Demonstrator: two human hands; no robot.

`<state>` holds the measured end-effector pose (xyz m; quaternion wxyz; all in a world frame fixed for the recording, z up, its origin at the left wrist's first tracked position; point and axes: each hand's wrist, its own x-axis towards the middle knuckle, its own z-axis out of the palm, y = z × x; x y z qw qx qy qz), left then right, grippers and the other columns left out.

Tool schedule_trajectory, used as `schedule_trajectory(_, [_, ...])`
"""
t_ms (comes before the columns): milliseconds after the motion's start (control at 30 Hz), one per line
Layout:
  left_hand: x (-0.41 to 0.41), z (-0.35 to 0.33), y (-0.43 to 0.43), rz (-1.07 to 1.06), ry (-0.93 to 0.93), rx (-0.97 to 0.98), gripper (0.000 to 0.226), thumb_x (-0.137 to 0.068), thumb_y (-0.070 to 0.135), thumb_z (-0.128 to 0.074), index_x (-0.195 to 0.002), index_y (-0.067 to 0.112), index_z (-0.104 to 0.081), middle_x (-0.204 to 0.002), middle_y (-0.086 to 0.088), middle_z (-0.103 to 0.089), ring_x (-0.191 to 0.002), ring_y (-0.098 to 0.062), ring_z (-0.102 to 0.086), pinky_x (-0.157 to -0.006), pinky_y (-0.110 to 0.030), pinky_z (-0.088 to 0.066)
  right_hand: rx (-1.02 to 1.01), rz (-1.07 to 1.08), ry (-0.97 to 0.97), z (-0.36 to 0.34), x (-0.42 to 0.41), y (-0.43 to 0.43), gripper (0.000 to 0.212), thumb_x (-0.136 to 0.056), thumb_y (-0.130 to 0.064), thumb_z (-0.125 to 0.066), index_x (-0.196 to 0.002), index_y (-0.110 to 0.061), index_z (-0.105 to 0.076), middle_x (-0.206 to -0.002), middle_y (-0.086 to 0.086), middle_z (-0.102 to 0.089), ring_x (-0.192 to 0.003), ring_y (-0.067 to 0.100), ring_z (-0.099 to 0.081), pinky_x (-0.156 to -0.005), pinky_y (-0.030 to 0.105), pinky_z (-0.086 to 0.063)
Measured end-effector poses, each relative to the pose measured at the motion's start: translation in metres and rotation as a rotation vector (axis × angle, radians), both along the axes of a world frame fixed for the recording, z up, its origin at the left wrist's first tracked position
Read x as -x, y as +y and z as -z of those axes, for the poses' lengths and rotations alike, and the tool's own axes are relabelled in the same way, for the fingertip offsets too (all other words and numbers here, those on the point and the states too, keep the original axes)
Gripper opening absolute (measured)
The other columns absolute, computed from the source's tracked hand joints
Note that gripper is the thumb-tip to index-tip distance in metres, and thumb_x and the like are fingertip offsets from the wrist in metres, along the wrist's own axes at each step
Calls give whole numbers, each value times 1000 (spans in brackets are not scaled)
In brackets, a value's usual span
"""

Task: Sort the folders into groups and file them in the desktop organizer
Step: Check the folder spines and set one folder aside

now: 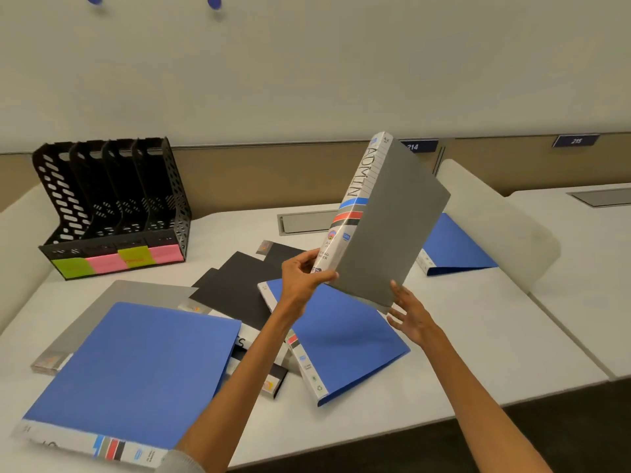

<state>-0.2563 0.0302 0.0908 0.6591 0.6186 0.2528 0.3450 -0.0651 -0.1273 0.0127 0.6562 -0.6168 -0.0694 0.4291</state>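
A grey folder (386,227) with "ADMIN" on its white spine is held up, tilted, above the desk. My left hand (304,278) grips its lower spine corner. My right hand (409,315) is open, fingers spread, just below the folder's bottom edge, touching or nearly touching it. The black desktop organizer (112,206) stands at the back left with empty slots and green and pink labels on its front. On the desk lie blue folders (136,373) (341,336) (450,244), black folders (239,288) and another grey folder (112,312), partly overlapping.
A white desk (478,336) carries everything; a curved white divider (495,220) borders it on the right, another on the left. A grey cable hatch (304,221) sits at the back. A beige wall panel with number tags runs behind.
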Motion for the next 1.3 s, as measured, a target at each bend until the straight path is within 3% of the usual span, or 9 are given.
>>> schedule_trajectory(233, [8, 0, -9, 88, 43, -207, 53, -74, 17, -83, -122, 18, -62, -108, 5, -66, -103, -13, -65, -72, -23, -57, -57, 78, 3, 3, 5, 3, 69, -73, -55, -75, -132, -32, -50, -130, 2, -59, -116, 30, -58, -100, 49, -49])
schedule_trajectory(300, [8, -1, -12, 73, 40, -208, 53, -74, 18, -83, -122, 18, -62, -108, 5, -66, -102, -14, -66, -72, -23, -58, -48, 81, -2, 0, 6, 2, 73, -69, -57, -78, -132, -33, -50, -130, 2, -59, -116, 31, -58, -100, 50, -49])
schedule_trajectory(433, [5, -1, -12, 58, 31, -183, 53, -74, 18, -83, -122, 18, -61, -111, 2, -66, -103, -19, -66, -76, -26, -59, -38, 88, -18, -6, 2, -1, 82, -65, -59, -81, -135, -32, -48, -130, 3, -57, -115, 31, -58, -83, 41, -54])
schedule_trajectory(600, [-8, -2, -13, 46, 17, -165, 48, -74, 17, -83, -117, 21, -64, -109, 3, -67, -100, -20, -67, -71, -23, -58, 18, 190, -96, -9, -18, -6, 84, -65, -56, -82, -137, -28, -47, -132, 1, -54, -121, 30, -51, -91, 45, -49])
schedule_trajectory(667, [-19, -3, -14, 36, 28, -157, 49, -73, 17, -83, -119, 21, -64, -108, 4, -67, -98, -21, -67, -70, -22, -58, 29, 258, -162, -14, -30, -6, 74, -70, -48, -82, -133, -21, -51, -130, 3, -56, -119, 28, -50, -95, 48, -46])
schedule_trajectory(733, [-35, -4, -13, 17, 36, -149, 52, -72, 18, -84, -119, 20, -64, -105, 6, -67, -95, -19, -68, -69, -22, -58, 21, 308, -222, -21, -46, -5, 60, -74, -40, -81, -124, -18, -55, -124, 3, -59, -109, 24, -53, -95, 50, -48])
schedule_trajectory(833, [-68, -6, -9, 0, 53, -122, 53, -70, 19, -86, -119, 20, -65, -102, 4, -68, -88, -18, -70, -68, -24, -59, 18, 362, -321, -33, -77, -6, 68, -72, -39, -84, -127, -12, -56, -120, 3, -63, -93, 17, -56, -76, 33, -48])
schedule_trajectory(1100, [-184, 20, -10, 60, 118, -2, 62, -66, 23, -89, -121, 7, -66, -107, -9, -70, -90, -26, -72, -76, -41, -61, 160, 379, -433, -39, -200, -23, 79, -61, -42, -90, -124, -8, -56, -119, 5, -63, -106, 24, -59, -81, 34, -48])
schedule_trajectory(1300, [-276, 45, -26, 112, 152, 94, 47, -77, 17, -81, -119, 3, -64, -112, -11, -68, -96, -26, -70, -72, -30, -60, 329, 396, -497, -33, -294, -38, 77, -61, -30, -92, -123, -3, -55, -119, 12, -63, -100, 27, -58, -87, 37, -52])
